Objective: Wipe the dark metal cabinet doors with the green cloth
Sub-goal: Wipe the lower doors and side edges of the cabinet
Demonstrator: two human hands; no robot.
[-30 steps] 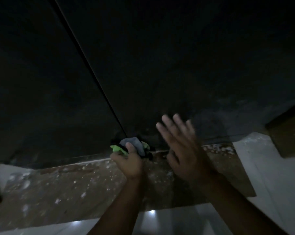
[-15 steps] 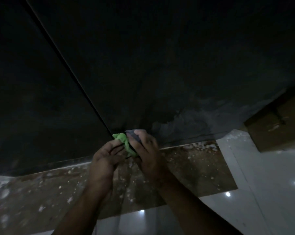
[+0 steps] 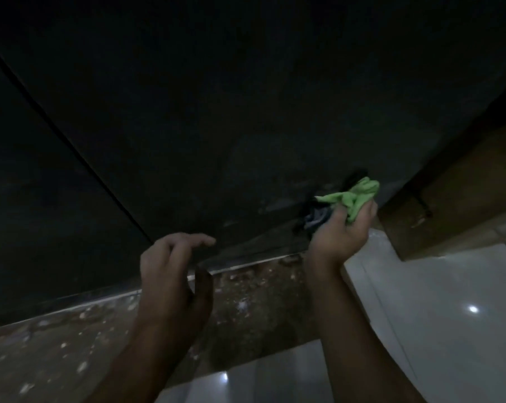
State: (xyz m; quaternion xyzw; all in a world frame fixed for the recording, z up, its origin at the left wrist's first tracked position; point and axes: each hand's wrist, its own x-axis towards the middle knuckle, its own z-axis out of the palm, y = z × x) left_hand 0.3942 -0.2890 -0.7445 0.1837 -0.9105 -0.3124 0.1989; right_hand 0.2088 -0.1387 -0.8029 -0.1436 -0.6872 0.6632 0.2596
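Gripping the bunched green cloth (image 3: 357,196), the right hand (image 3: 337,239) had taken it over from the left hand (image 3: 170,274), which now hung released, fingers loosely curled. The cloth sat at the lower right corner of the right cabinet door (image 3: 246,112), so wiping could resume there.

My right hand (image 3: 340,237) gripped the bunched green cloth (image 3: 355,199) by the dark cabinet door (image 3: 216,126), lower right, my left hand (image 3: 170,274) hung empty, fingers (image 3: 187,239) loosely curled, speckled brown floor strip (image 3: 71,344) lay below.
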